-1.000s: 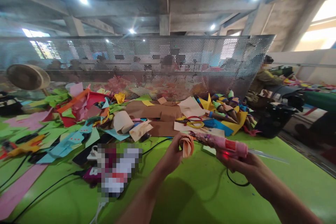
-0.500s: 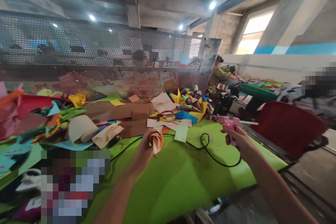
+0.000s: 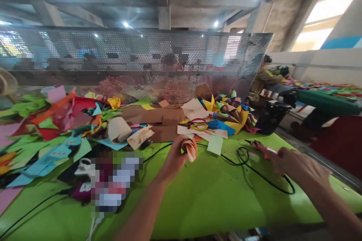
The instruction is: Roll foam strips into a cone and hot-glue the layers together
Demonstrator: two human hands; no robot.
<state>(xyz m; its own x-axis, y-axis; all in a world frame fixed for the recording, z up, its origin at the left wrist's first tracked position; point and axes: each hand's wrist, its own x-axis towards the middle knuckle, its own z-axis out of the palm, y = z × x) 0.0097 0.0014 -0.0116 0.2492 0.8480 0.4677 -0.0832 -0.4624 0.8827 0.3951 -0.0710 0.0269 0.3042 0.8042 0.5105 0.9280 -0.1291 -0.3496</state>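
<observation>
Pinched in my left hand (image 3: pixel 173 160) is a rolled peach-orange paper flower (image 3: pixel 191 149), held above the green tabletop (image 3: pixel 203 199). Over to the right, my right hand (image 3: pixel 301 165) has its fingers closed on a pink hot glue gun (image 3: pixel 267 151), low over the table with its nozzle pointing left. The hand covers the gun's rear and grip. A black cord (image 3: pixel 266 179) loops on the table below the gun. Pale green paper (image 3: pixel 215 145) and yellow-and-red-handled scissors (image 3: pixel 198 125) lie just beyond the flower.
Coloured paper scraps (image 3: pixel 70 116) heap up at the left, with brown card (image 3: pixel 147 116) in the middle. Paper cones (image 3: pixel 229 109) pile at the back right. A blurred-out power strip (image 3: pixel 117 190) lies front left. Behind stands a perforated metal screen (image 3: pixel 135 56); a person (image 3: pixel 264 77) sits beyond.
My right hand has lowered the glue gun toward the table and turned it so its nozzle lies lower. The view has swung left; my left hand still holds the paper flower.
</observation>
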